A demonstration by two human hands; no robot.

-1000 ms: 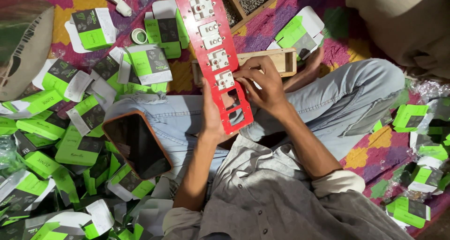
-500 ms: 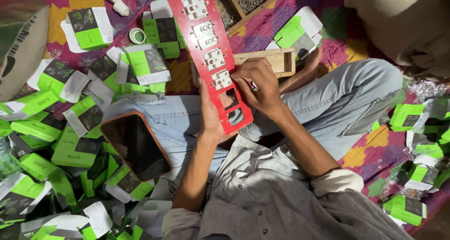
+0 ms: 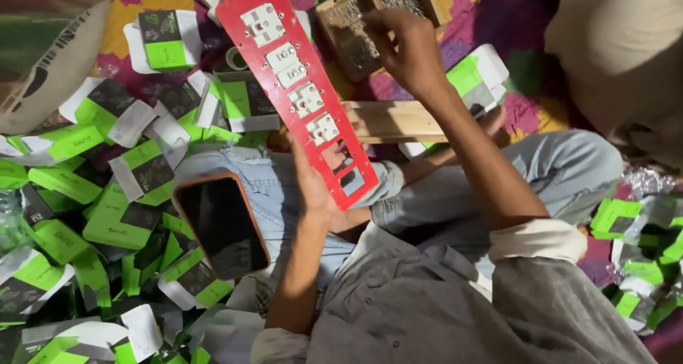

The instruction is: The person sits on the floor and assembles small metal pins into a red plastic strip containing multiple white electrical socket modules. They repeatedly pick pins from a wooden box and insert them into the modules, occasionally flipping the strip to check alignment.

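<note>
Both hands busy: left hand (image 3: 313,186) grips red panel's (image 3: 299,86) lower edge.

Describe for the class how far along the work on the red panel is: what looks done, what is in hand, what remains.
Done: four white sockets sit in the red panel. In hand: the left hand holds the panel near its lower end, while the right hand reaches over the wooden tray of small metal parts. Left: two rectangular openings at the panel's lower end are empty.

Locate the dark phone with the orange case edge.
In the head view, the dark phone with the orange case edge lies on the person's jeans-clad thigh, left of the left hand.
</note>
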